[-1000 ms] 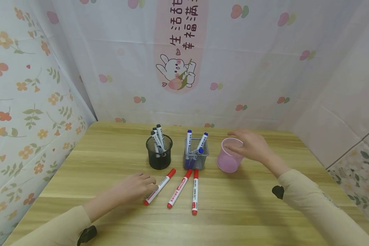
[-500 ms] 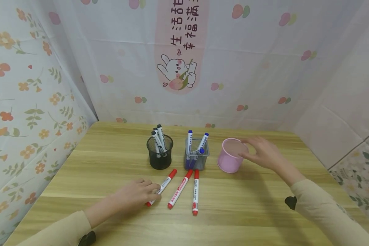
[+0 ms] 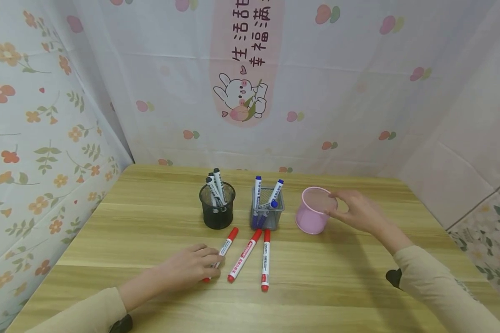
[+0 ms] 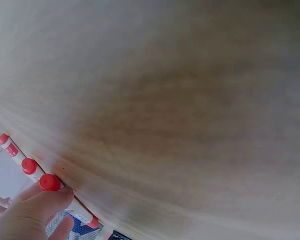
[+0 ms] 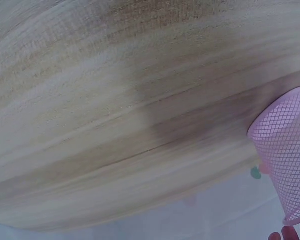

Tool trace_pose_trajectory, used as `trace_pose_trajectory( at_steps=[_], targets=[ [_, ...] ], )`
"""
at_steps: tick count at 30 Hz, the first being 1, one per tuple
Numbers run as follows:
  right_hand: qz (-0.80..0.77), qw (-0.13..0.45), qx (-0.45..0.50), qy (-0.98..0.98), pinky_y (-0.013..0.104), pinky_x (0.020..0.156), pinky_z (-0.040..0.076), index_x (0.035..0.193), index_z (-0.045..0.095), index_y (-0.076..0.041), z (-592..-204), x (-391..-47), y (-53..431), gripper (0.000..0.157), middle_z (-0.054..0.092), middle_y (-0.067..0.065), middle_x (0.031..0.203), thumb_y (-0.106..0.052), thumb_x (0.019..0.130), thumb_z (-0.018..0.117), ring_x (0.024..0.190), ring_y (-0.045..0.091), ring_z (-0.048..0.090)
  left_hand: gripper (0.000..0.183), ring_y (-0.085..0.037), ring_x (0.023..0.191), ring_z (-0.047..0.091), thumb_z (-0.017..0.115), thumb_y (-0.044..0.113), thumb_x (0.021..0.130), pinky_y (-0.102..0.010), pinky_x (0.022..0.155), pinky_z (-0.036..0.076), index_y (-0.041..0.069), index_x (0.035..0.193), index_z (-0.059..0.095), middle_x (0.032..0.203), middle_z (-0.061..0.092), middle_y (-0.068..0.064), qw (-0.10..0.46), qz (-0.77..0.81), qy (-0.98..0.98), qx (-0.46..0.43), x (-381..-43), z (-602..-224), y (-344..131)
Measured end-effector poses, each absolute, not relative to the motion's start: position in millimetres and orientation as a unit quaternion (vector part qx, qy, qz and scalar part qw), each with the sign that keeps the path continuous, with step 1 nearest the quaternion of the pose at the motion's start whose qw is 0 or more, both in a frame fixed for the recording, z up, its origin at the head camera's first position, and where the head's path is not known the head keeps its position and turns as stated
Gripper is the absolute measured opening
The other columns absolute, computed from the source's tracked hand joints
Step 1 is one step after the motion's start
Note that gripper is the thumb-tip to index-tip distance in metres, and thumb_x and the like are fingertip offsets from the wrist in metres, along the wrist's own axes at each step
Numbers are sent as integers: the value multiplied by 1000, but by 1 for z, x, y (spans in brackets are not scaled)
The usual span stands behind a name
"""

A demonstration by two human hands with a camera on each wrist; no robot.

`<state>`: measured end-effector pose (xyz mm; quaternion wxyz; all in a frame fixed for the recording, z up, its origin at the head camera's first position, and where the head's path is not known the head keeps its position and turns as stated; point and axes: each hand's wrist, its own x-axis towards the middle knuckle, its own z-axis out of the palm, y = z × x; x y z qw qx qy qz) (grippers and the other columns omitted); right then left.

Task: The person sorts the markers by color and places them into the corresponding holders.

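My left hand (image 3: 191, 266) pinches the leftmost red marker (image 3: 227, 244) near its lower end. In the left wrist view, the thumb (image 4: 60, 197) lies over that marker. Two more red markers, a middle one (image 3: 244, 256) and a right one (image 3: 266, 261), lie beside it on the table. At the right, my right hand (image 3: 358, 210) holds the pink mesh pen cup (image 3: 311, 217) by its right rim, thumb in front and fingers behind. The cup stands upright. In the right wrist view, only fingertips (image 5: 290, 233) show by the cup's rim.
A black mesh pen cup (image 3: 217, 217) holds several black-capped markers. Beside it, a grey square mesh holder (image 3: 278, 215) contains blue-capped markers. All stand on the wooden table (image 3: 316, 286), with a patterned curtain (image 3: 337, 92) behind.
My right hand has shifted from over the pink cup to its right rim. My left hand has closed on the left marker, whose lower end has swung slightly to the right.
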<state>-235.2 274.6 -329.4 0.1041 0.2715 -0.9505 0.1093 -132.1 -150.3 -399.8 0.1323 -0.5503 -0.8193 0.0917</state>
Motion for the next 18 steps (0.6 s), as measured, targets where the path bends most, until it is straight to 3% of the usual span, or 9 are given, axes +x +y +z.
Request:
trace_pose_trajectory(
  at_steps=[10,18],
  targets=[
    [105,104,255,-956,52,75,40,108,60,-4,-330,-234,274,49,58,15,107,-42,77,64,101,35,50,23,-16,104,49,68,13,76,-32,88,38,21,97,61,113,55,2,105,87,-826,-546,-130,-398,-149],
    [105,95,250,-958,53,76,40,109,59,-4,-330,-234,274,51,58,15,109,-44,78,62,103,35,48,22,-15,95,50,69,19,76,-31,83,40,25,94,59,107,57,4,119,69,-818,-559,-129,-401,-149]
  ],
)
